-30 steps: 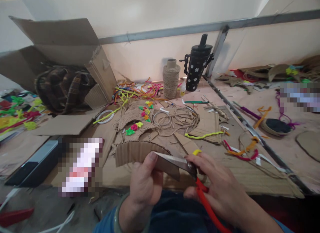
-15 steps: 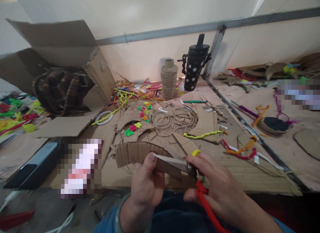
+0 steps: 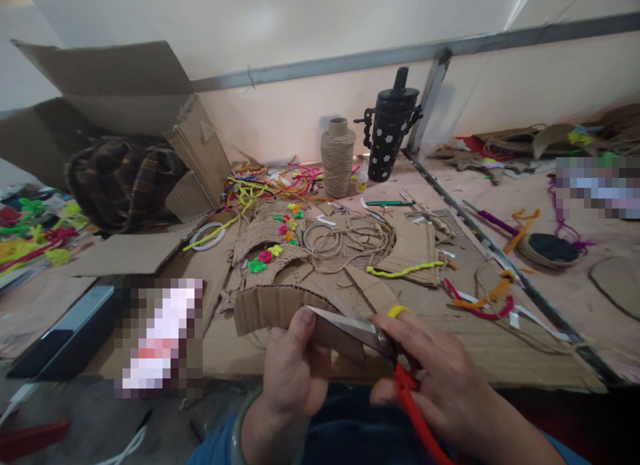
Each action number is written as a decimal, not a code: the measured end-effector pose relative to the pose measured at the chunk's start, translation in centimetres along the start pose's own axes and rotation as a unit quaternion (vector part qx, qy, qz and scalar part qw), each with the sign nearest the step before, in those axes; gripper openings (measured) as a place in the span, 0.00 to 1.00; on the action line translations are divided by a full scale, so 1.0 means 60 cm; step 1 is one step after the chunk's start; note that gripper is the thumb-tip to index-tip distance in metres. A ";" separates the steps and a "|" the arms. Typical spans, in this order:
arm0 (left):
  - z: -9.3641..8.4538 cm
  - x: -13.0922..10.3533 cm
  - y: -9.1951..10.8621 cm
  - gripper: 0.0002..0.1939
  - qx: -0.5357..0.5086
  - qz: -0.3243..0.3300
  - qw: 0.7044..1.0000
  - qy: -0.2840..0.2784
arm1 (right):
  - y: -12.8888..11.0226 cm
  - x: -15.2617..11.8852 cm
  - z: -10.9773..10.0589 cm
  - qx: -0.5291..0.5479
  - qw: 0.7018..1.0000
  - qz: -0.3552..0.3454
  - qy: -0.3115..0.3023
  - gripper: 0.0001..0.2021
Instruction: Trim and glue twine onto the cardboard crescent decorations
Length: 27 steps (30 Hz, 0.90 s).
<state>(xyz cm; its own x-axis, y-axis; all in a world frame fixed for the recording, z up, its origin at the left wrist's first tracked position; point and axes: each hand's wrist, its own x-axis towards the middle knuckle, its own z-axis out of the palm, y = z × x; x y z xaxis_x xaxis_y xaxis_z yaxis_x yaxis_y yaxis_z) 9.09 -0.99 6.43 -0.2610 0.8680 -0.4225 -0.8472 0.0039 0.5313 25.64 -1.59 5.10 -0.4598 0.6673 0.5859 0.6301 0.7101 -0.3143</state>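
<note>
- My left hand (image 3: pixel 295 368) pinches the curved cardboard piece (image 3: pixel 275 306), thumb on its face; the fingers behind it are mostly hidden.
- My right hand (image 3: pixel 440 362) grips one pair of scissors (image 3: pixel 413 398) just right of the curved cardboard piece, blades lying across it, tip at my left thumb. One red handle shows, running out of view at the bottom; my palm covers the rest. I cannot tell how far the blades are parted.
- The cardboard mat (image 3: pixel 515 352) ends a little nearer to me than the curved cardboard piece; its bare strip to the right gives room past my right hand.
- Left of the curved cardboard piece, a pixelated patch (image 3: pixel 165 335) hides whatever lies there.
- Just beyond the curved cardboard piece are twine-covered arches (image 3: pixel 260 237), overlapping too much to count; the nearest carries three flowers (image 3: pixel 264 257): green, pink-red and yellow.
- Beyond it to the right lie tangled twine and one yellow-green fuzzy strip (image 3: pixel 405 272).
- Farther past it stand one twine spool (image 3: pixel 338 162), one small bottle (image 3: pixel 362 181) and one black tumbler (image 3: pixel 389 135).
- Far to its left, one open box (image 3: pixel 205 152) holds dark plaid cloth (image 3: pixel 120 182); one flap is cut off by the view's edge.
</note>
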 end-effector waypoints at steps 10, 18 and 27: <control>0.000 0.004 -0.007 0.18 0.006 0.013 1.000 -0.010 | 0.013 -0.028 0.008 0.046 0.998 0.040 -0.026 0.23; -0.018 0.002 -0.021 0.14 0.024 0.002 0.999 -0.047 | 0.020 -0.047 -0.001 0.062 0.995 0.067 -0.050 0.21; -0.020 -0.012 -0.056 0.18 0.086 -0.036 0.988 -0.127 | 0.037 -0.078 -0.033 0.041 0.997 0.061 -0.031 0.17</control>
<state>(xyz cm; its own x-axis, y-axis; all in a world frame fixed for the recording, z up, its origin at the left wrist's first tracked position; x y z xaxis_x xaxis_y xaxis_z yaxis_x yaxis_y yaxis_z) 11.55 -2.21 4.08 -0.0594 0.9588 -0.2778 -0.7627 0.1360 0.6323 30.40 -3.58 3.15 -0.4214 0.7611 0.4931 0.6321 0.6364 -0.4420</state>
